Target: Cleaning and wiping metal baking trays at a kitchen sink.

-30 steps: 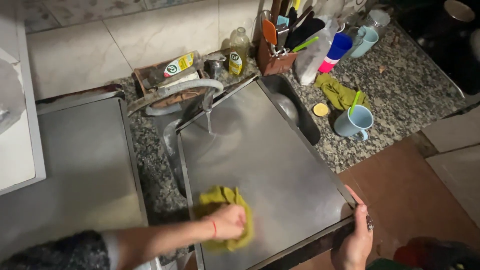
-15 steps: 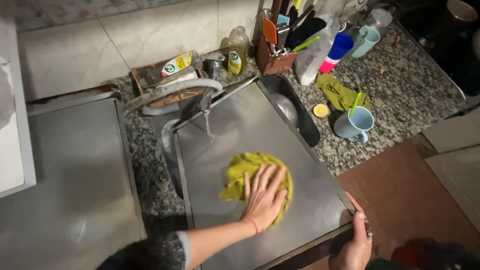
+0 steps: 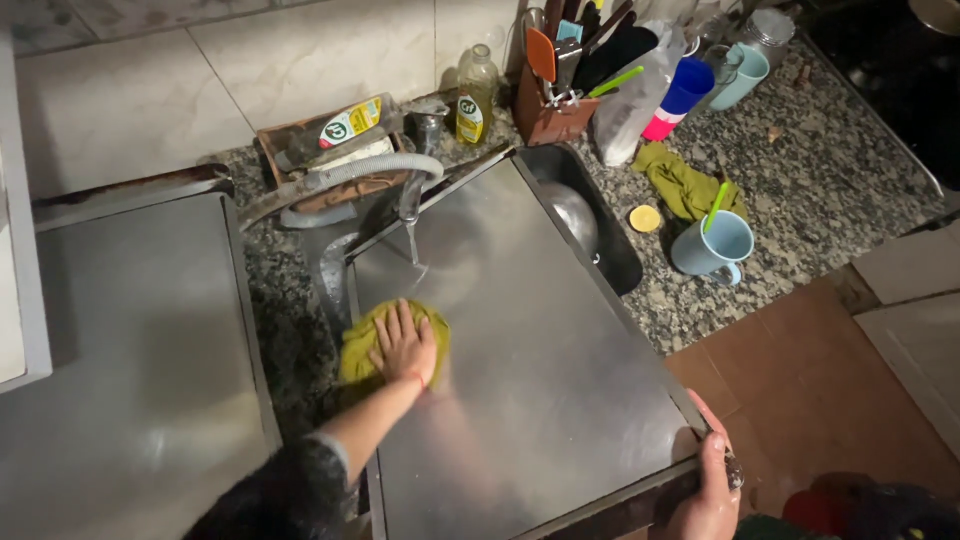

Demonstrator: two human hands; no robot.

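Cloth [image 3: 365,345] now at tray's [image 3: 540,350] left edge

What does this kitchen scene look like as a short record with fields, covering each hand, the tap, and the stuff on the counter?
Left hand: flat on a yellow-green cloth, pressed to a large metal sheet
Right hand: grip on the sheet's near right corner
Tap: water running onto the sheet
Sink: mostly covered by the sheet
Counter: blue mug, green rag, utensil holder

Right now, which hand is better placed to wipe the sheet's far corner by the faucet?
Left, probably. The left hand lies flat on the yellow cloth just below the faucet; the right hand grips the metal sheet's near corner.
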